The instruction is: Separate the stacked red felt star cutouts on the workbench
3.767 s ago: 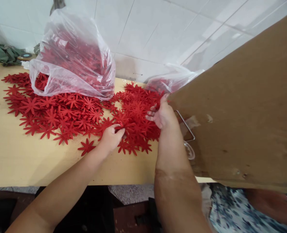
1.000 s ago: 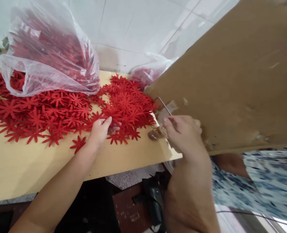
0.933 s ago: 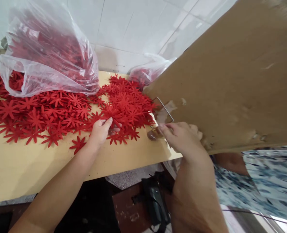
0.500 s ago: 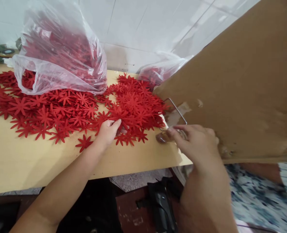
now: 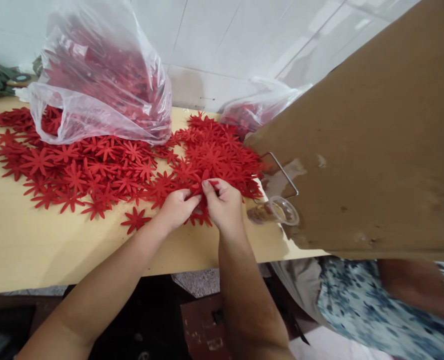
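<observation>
A red flower cutout sat pinched between the left hand and the right hand.
Both gripped it at the fingertips, thumbs uppermost, at the near side of the red pile on the table.

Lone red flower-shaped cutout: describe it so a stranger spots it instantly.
Find the big clear plastic bag at left, then the red flower-shaped cutouts heaped below. In front of them, left of the left hand, is the lone cutout: its neighbours overlap; it lies separate.
</observation>
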The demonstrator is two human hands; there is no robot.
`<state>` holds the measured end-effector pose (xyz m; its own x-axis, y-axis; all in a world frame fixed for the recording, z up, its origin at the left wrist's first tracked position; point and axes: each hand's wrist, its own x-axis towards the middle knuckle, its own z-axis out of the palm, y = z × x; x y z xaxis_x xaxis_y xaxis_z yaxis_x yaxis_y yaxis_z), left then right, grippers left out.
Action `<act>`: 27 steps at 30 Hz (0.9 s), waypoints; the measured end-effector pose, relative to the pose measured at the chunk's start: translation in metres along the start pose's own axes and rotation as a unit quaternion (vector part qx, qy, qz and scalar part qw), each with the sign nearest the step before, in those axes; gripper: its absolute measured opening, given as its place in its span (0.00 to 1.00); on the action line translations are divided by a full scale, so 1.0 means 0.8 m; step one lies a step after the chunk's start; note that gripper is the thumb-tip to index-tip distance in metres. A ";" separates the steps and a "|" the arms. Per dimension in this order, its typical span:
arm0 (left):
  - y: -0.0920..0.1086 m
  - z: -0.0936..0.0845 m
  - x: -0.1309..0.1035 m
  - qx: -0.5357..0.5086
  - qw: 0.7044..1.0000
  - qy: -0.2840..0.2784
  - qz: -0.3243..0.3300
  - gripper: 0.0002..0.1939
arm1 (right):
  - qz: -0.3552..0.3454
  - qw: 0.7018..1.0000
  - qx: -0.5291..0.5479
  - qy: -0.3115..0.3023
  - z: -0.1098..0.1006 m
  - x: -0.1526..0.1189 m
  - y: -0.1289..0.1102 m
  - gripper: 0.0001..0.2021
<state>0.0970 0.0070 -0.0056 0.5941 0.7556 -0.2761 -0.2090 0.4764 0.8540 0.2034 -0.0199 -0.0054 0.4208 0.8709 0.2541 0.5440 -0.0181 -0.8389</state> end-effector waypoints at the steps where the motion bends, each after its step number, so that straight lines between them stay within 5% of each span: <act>1: 0.000 0.002 -0.001 0.001 1.000 0.003 -0.002 0.06 | 0.001 1.000 -0.001 0.002 -0.002 -0.001 0.002 0.13; 7: -0.002 0.000 0.002 0.007 0.999 0.018 0.032 0.07 | -0.069 0.995 0.008 0.075 0.003 -0.004 -0.001 0.12; 12: -0.005 -0.006 0.007 0.028 0.998 0.029 0.042 0.10 | -0.027 0.984 0.084 0.154 -0.001 0.006 -0.002 0.11; 21: 0.001 -0.004 0.006 0.044 0.997 0.050 0.039 0.10 | 0.066 0.979 0.113 0.157 -0.007 0.020 0.009 0.22; 27: 0.000 -0.006 0.005 0.046 0.996 0.056 0.053 0.06 | 0.089 0.973 0.182 0.110 0.001 0.022 0.012 0.19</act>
<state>0.0955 0.0122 -0.0085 0.4806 0.8474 -0.2257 -0.1913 0.3525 0.9160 0.2158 -0.0044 -0.0094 0.6525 0.7423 0.1524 0.1721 0.0506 -0.9838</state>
